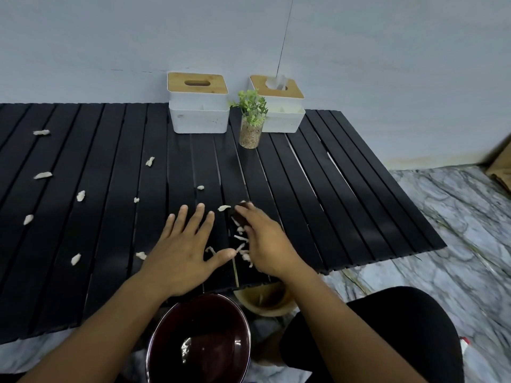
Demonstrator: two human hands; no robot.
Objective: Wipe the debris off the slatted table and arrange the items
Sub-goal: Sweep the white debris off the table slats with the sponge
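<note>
The black slatted table (345,189) carries several white scraps of debris (80,195) strewn over its left and middle. My left hand (185,250) lies flat and open on the slats near the front edge. My right hand (265,239) grips a dark cloth (240,214) beside it, with a small heap of white scraps (242,246) gathered between the two hands. Below the table's front edge sits a dark red bowl (199,344) with a few white bits inside.
At the table's back stand two white tissue boxes with wooden lids (197,106) (279,106) and a glass jar with a green plant (251,125). A wooden bowl (262,299) sits on the marble floor (456,230) under the front edge. My dark-clothed knee (387,335) is at lower right.
</note>
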